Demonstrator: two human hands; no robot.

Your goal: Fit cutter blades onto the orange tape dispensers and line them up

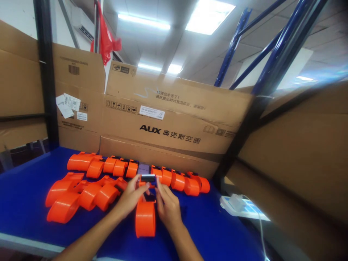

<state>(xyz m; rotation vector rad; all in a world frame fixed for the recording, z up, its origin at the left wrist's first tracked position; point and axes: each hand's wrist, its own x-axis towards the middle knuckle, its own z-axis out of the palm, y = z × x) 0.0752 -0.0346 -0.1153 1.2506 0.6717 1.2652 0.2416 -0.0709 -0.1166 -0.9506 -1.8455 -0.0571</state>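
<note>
My left hand (135, 192) and my right hand (168, 201) are closed around the near end of an orange plastic piece that looks like a tape dispenser. A black bar with a pale top edge (148, 178) shows between my fingers. Just below my hands, over the blue table, is a wide orange ring (145, 219); it appears joined to the held end, though my fingers partly hide the link. To the left lie several similar orange dispensers (63, 206). Behind my hands stands a row of more of them (178, 180), some with dark parts on top.
The blue tabletop (212, 232) has cardboard walls (174, 137) behind it and at both sides. A dark post (233, 137) rises at the right, near a white power strip with a cable (239, 206). A grey rectangular thing (143, 169) stands within the back row.
</note>
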